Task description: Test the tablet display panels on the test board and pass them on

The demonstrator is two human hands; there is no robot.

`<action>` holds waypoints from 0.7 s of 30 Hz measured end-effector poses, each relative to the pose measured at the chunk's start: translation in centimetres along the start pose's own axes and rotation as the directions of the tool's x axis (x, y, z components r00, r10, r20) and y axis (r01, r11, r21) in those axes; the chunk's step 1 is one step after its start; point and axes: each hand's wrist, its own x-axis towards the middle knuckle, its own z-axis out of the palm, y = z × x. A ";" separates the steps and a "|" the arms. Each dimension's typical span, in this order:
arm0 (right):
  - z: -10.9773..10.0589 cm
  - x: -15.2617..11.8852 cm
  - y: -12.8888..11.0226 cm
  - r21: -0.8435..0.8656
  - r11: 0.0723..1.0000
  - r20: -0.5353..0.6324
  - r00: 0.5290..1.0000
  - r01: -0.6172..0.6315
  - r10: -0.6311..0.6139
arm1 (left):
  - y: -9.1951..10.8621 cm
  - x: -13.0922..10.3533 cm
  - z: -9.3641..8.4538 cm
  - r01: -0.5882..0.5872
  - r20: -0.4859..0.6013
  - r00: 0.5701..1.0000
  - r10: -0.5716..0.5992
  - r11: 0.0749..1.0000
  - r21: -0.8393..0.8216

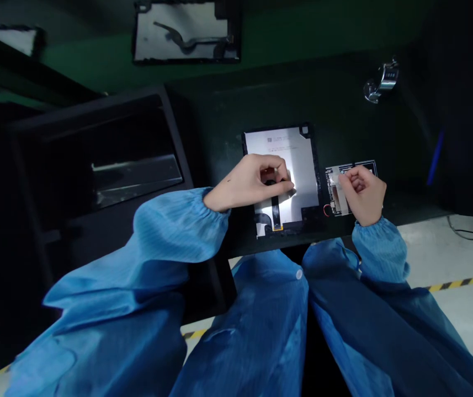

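**Seating a flex cable on an open tablet back**

The bench (228,127) is a dark, matte green-black slab, and near its front edge lies the panel (298,160) — a flat rectangle with a pale, satin metal face in a thin black frame, one top corner notched. A black ribbon cable (276,212) runs down its lower middle, thin and limp, ending in a small gold tab at the frame's edge.

The left hand (253,184) rests on the panel with its fingers curled, thumb and forefinger pinched on something small and dark at the cable's upper end; what exactly it grips I cannot tell. The step looks best done by keeping the heel of that hand planted so the panel cannot slide, and by pressing straight down, not sideways — a ribbon this thin would likely crease.

Just right of the panel sits a small board (335,190), black-edged with printed white lines, a brownish patch and a thin red wire loop at its lower left. The right hand (362,193) is bunched over it, fingertips pinching a pale, film-like strip at its top.

A shiny metal clip (381,82) lies well apart, further back.
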 end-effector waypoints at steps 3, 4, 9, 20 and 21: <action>0.0 0.0 0.0 -0.006 1.000 0.010 1.000 0.006 -0.006 | 1.7 -0.6 -0.2 -0.110 0.043 0.994 0.105 0.985 0.137; 0.0 0.0 -0.1 -0.005 1.000 0.011 1.000 0.006 -0.006 | 2.1 -0.8 -0.3 -0.103 0.090 0.992 0.093 0.988 0.113; -0.2 0.1 -0.2 -0.001 1.000 0.016 1.000 0.004 -0.004 | 2.6 -0.6 0.2 0.230 0.309 0.946 -0.097 0.873 -0.430; -0.9 0.0 -0.5 0.014 0.998 0.095 0.994 0.054 -0.055 | 0.8 0.6 4.7 0.310 0.092 0.945 -0.313 0.771 -0.556; -0.9 0.0 -0.5 0.014 0.998 0.094 0.994 0.056 -0.057 | 0.7 0.8 5.2 0.301 0.045 0.944 -0.326 0.799 -0.521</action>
